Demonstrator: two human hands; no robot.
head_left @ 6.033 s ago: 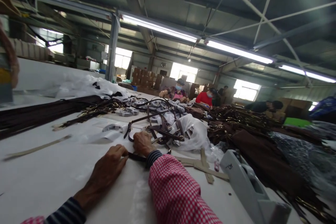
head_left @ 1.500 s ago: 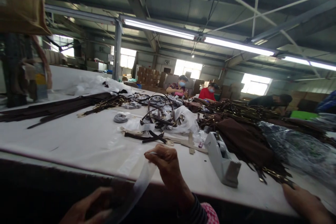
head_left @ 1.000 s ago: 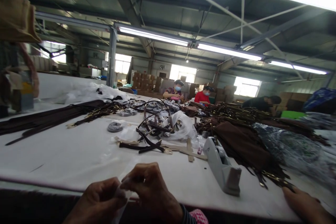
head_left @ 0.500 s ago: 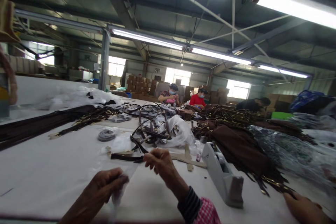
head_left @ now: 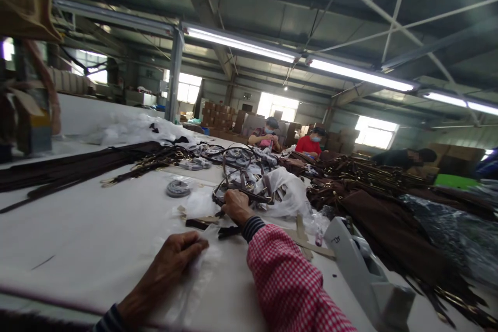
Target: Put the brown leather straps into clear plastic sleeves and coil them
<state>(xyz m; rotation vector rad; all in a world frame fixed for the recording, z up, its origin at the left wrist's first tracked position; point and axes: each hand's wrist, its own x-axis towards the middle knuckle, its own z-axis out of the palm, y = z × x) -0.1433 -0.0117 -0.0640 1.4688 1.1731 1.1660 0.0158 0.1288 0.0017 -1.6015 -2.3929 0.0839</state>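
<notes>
One white table (head_left: 97, 228), extended beneath the left hand (head_left: 169, 259) and the right hand (head_left: 236, 206) and well beyond both. One pile of dark brown fabric (head_left: 373, 218), heaped to the right of the right hand, well apart from it. One bundle of long dark brown strips (head_left: 97, 161), laid out beyond the left hand and to its left. One tangle of dark straps (head_left: 259, 198), placed at the right hand; its near part is met by the curled fingers, but whether anything is gripped there cannot be told. One grey tape dispenser (head_left: 350, 254), stood to the right of the right hand and nearer the viewer. One clear plastic bag (head_left: 195, 275), held pinched between the thumb and fingers of the left hand, its film trailed over the table just beside that hand. Several beige strips (head_left: 311, 245), laid crosswise to the right of the right hand. One grey coil (head_left: 178, 189), set beyond the left hand, apart from it. One small pink item (head_left: 319, 238), left between the right hand and the dispenser; its kind cannot be made out.
</notes>
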